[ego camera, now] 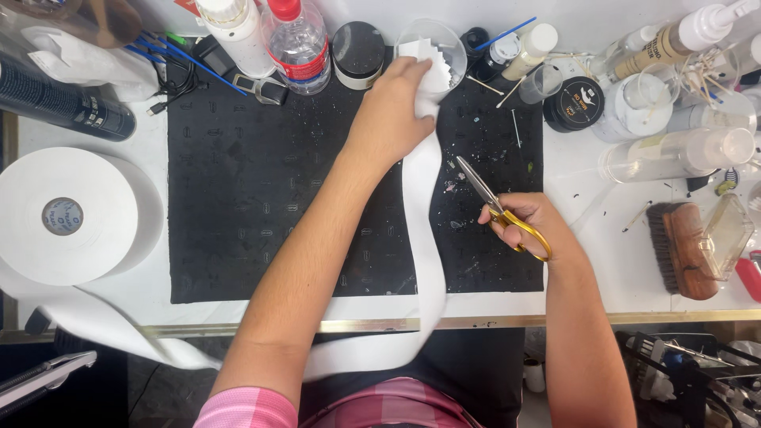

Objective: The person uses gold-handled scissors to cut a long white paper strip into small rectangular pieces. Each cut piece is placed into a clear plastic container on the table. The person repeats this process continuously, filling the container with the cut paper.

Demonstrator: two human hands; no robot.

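Left hand [394, 107] clamped on white strip [426, 238] by clear cup [430, 46]; right hand [523, 218] gripping gold-handled scissors [501, 211].

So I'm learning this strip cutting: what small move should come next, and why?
Probably bring the scissors in the right hand to the white strip. The left hand holds the strip's end at the clear cup, and the blades, slightly parted, sit just beside it.

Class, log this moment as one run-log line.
left hand: holds white strip at clear cup | right hand: holds gold-handled scissors | surface: black mat
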